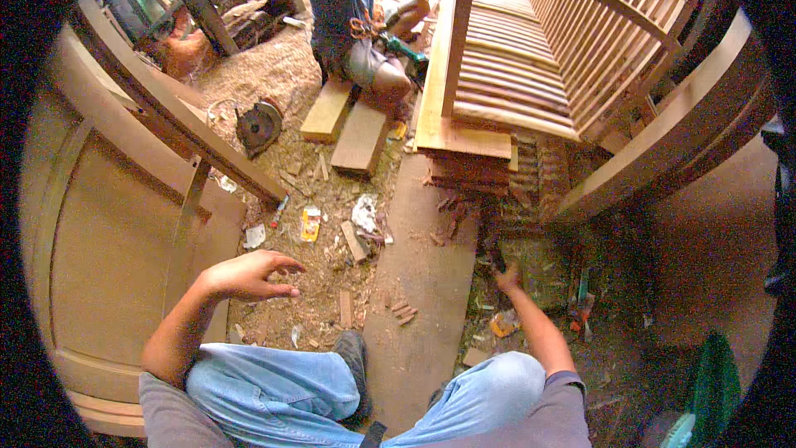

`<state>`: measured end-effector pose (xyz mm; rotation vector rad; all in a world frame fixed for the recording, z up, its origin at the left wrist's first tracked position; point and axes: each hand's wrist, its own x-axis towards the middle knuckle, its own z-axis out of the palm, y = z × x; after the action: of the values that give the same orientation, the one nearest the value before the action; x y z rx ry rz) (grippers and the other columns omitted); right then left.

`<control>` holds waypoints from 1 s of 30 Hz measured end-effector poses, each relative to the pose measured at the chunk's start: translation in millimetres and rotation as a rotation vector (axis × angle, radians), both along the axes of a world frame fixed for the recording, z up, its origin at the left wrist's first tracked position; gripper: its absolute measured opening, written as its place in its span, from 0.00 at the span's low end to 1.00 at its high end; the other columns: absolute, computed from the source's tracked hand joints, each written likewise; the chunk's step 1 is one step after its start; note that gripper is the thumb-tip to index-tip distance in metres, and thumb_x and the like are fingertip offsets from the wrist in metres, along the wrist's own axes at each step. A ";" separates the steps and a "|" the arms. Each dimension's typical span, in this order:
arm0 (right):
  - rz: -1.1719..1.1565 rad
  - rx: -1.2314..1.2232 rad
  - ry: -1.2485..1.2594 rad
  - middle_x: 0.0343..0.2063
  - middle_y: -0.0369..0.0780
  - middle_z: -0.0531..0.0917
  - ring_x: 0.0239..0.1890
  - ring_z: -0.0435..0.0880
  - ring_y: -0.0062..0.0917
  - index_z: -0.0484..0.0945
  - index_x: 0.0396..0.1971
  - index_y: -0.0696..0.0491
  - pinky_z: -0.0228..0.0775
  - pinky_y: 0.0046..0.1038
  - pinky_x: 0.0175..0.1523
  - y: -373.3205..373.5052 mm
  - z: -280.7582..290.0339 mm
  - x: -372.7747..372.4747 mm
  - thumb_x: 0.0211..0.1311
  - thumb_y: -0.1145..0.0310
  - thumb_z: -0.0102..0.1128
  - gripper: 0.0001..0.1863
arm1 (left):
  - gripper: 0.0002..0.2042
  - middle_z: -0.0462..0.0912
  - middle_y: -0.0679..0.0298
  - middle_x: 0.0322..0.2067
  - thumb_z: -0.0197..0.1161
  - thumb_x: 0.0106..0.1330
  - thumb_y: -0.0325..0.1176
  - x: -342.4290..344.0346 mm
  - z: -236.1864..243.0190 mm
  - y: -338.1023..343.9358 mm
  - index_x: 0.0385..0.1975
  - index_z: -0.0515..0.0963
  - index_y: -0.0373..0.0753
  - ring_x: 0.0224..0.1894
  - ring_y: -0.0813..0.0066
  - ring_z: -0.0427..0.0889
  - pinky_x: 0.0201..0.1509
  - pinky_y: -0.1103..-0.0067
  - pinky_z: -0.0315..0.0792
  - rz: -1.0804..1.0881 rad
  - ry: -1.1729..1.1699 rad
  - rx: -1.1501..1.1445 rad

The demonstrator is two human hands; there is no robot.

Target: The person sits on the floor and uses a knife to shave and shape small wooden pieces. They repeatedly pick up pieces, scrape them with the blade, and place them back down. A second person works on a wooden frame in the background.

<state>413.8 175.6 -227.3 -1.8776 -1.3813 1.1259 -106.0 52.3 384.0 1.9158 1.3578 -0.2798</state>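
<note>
My left hand (253, 278) hovers over the debris-strewn floor above my left knee, fingers loosely bent and apart, holding nothing. My right hand (507, 278) reaches forward on the right and grips a dark object (494, 250) whose kind I cannot make out in the shadow. Between my legs runs a long wooden plank (419, 274) with small wood offcuts (402, 313) on it. Ahead of my right hand stands a stack of reddish boards (464, 171) under a pale board (431, 124).
Carved wooden panels (116, 249) and upright frames line the left; a slatted wooden frame (514, 58) and curved beam (647, 149) stand right. Another person (356, 25) works ahead near two wood blocks (358, 137). A circular-blade tool (258, 124) lies on the shavings.
</note>
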 end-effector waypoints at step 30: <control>0.187 0.060 -0.447 0.59 0.53 0.65 0.61 0.63 0.47 0.69 0.56 0.56 0.57 0.40 0.65 4.1 115.2 -58.8 0.49 0.64 0.67 0.33 | 0.27 0.80 0.50 0.43 0.63 0.60 0.51 -5.5 26.8 -18.0 0.53 0.73 0.37 0.42 0.62 0.80 0.50 0.69 0.73 0.062 0.025 0.105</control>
<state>354.9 179.7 -112.1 -2.0709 -1.8435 0.7593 -111.5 34.3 410.7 1.9572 1.4719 -0.2065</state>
